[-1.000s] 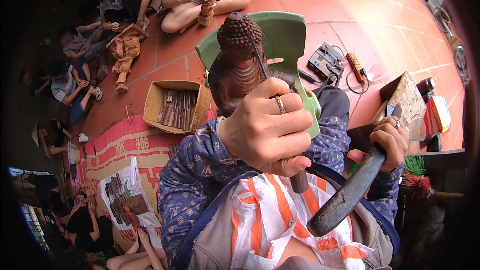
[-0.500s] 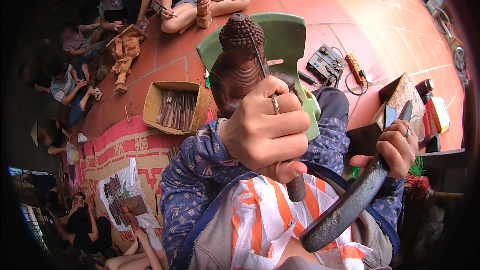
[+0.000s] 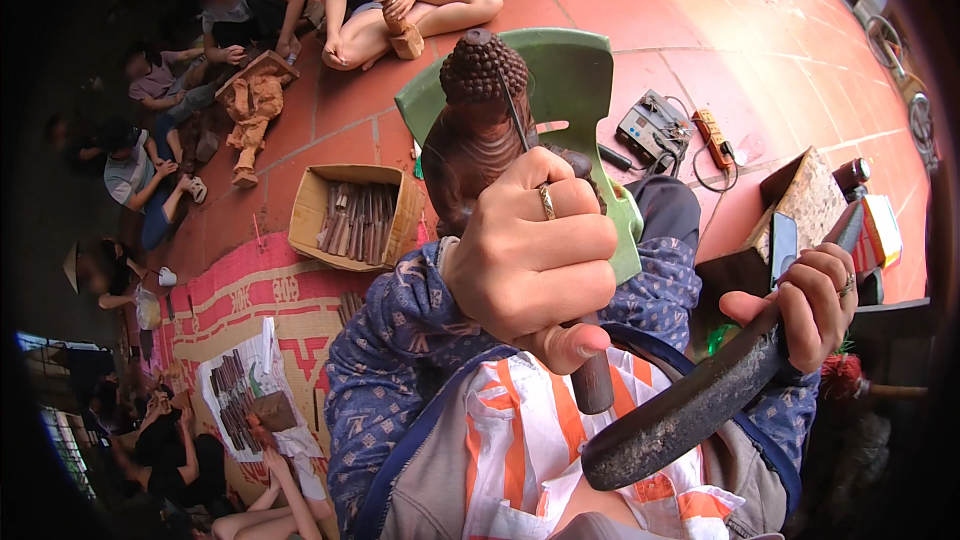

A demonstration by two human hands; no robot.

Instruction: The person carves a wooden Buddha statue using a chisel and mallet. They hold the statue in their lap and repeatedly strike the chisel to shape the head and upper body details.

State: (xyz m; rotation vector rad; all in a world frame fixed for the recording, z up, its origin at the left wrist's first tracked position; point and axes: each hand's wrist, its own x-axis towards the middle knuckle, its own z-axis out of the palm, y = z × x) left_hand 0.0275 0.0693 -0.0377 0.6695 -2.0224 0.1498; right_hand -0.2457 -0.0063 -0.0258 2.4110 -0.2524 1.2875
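Observation:
My left hand [image 3: 535, 255] is closed round a carving chisel [image 3: 592, 387], its dark wooden handle sticking out below the fist. The thin blade slants up to the head of a dark wooden seated statue [image 3: 470, 155], which has a knobbly curled crown. Part of the statue is hidden behind my fist. Under and behind it stands a green plastic chair [image 3: 565, 60]. To the right, my right hand [image 3: 812, 310] grips a dark, heavy, slightly bent striking club [image 3: 680, 420]. Its thick end hangs over my lap, a short way below the chisel's butt.
A cardboard box [image 3: 405, 225] of chisels sits at the left, near more tools on white paper [image 3: 275, 380] over a patterned mat [image 3: 265, 290]. A grey device [image 3: 650, 130], an orange power strip [image 3: 712, 138] and an open box [image 3: 800, 195] lie right. Several people sit around with carvings.
My right hand and the club have shifted a little right, the thick end rising slightly. My left hand with the chisel has hardly moved. The seated person at the back has lowered one hand.

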